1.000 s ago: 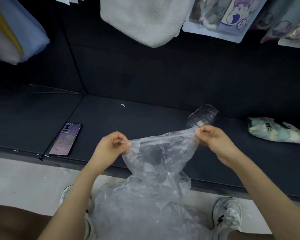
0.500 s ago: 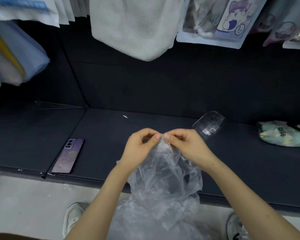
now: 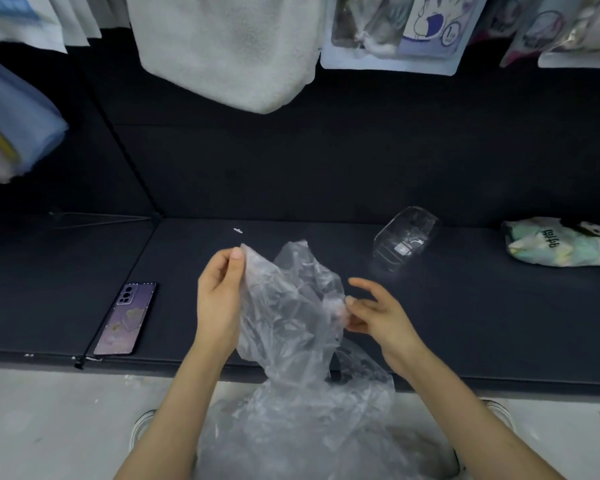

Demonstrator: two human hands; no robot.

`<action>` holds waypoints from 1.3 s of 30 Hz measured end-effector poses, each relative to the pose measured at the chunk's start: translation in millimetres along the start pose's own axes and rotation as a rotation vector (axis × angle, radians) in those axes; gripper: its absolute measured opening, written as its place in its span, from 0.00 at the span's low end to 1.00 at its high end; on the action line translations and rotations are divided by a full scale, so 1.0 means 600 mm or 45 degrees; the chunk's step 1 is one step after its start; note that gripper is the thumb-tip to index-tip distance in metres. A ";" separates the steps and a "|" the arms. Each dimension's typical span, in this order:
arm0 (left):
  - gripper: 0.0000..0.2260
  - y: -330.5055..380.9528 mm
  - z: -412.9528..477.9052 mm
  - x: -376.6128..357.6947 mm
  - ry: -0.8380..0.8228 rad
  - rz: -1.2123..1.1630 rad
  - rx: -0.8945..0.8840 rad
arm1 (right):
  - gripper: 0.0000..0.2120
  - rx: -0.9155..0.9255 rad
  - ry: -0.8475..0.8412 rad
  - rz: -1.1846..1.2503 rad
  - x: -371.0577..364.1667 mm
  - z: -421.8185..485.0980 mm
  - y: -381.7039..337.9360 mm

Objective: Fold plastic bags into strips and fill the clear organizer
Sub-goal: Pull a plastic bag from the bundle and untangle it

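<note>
The thumb and first finger (image 3: 237, 255) of the left hand (image 3: 219, 303) pinch the top corner of a thin clear bag (image 3: 291, 306). They hold it up so the bag hangs down and opens out. On the right hand (image 3: 381, 317) the fingers (image 3: 359, 284) are spread and mostly straight, and their tips are at the right edge of the bag. One tip seems to be behind the plastic, but I cannot tell if this hand pinches the bag or only touches it. I think it is feeling for the other side, so both hands can pull the bag smooth before folding it into a strip. The bag is crumpled and not folded yet. Its bottom runs down into a big pile of clear bags (image 3: 309, 441) near the person, between the two arms. The pile sits close, so the next bag is easy to grab. Past the hands is a dark shelf (image 3: 499, 323). The clear box (image 3: 406, 239) lies tipped on it, farther back and to the right of the hands, apart from the bag. I see no folded bags in it. A phone (image 3: 125, 320) lies on the shelf to the left. A soft packet (image 3: 561, 244) lies at the far right, and a white towel (image 3: 229, 46) hangs above.
</note>
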State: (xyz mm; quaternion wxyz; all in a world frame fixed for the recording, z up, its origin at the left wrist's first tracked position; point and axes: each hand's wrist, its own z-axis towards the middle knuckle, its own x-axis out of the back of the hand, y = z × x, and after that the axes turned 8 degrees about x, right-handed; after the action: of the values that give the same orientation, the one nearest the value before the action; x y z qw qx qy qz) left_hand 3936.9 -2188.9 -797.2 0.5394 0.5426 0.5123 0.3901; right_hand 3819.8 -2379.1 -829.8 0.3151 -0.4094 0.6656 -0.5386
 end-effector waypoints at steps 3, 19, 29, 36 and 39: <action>0.06 0.008 0.004 0.027 -0.002 -0.159 0.007 | 0.14 0.029 0.011 0.066 0.014 0.003 -0.017; 0.06 0.012 0.032 0.064 0.254 -0.132 -0.037 | 0.05 0.241 -0.331 -0.618 0.085 -0.002 -0.067; 0.07 -0.013 0.059 0.037 0.322 -0.132 -0.104 | 0.10 0.292 -0.300 -0.060 0.073 0.023 -0.069; 0.10 -0.032 0.111 0.036 0.352 -0.150 0.096 | 0.17 0.200 -0.376 -0.175 0.085 0.059 -0.072; 0.10 -0.046 0.130 0.034 0.342 -0.082 0.115 | 0.25 0.068 -0.342 -0.459 0.091 0.083 -0.064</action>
State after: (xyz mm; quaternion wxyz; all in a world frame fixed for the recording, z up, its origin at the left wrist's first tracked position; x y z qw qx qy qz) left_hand 4012.6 -2186.4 -835.8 0.4533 0.4924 0.6141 0.4181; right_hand 3845.2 -2453.7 -802.4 0.3103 -0.5812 0.5193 -0.5443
